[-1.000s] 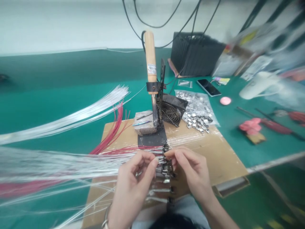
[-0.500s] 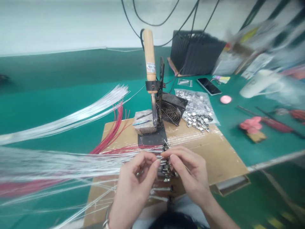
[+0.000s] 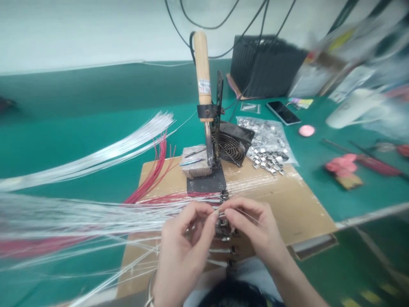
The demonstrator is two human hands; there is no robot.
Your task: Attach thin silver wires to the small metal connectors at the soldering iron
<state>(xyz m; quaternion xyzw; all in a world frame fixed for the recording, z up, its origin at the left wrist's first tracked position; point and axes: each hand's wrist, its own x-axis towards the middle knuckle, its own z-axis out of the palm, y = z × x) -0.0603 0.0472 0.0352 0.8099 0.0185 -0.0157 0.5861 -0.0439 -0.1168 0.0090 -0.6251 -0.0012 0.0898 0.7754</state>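
On a sheet of brown cardboard (image 3: 297,209) over a green bench mat (image 3: 79,136), the left hand (image 3: 182,251) and right hand (image 3: 255,230) meet near the sheet's front edge. Thumbs and forefingers close from either side on a thin white wire (image 3: 246,215), the fingertips almost touching; the grip is a fine, clamped pinch. The fingers hide the wire's end, so whether it carries a metal fitting cannot be told with certainty.

Directly below the hands lies a vertical row of silvery metal terminals (image 3: 225,241), apparently fixed to wire ends and stacked in a tight column. Long, glossy white wires (image 3: 96,164) and slender red wires (image 3: 153,175) sweep away to the left in loose fans. Beyond the hands, many small, bright terminals form a heap (image 3: 266,160) beside a clear plastic bag of more terminals (image 3: 265,136). Thus a column of wire ends appears finished, while plentiful loose pieces lie unused.

Just ahead stands a soldering iron with a smooth wooden handle (image 3: 202,70), clamped upright in a scorched black metal stand (image 3: 206,184). Beside it are a rough stone block (image 3: 195,164) bearing two slim metal pins (image 3: 191,162) and a small fan behind a wire guard (image 3: 230,148).
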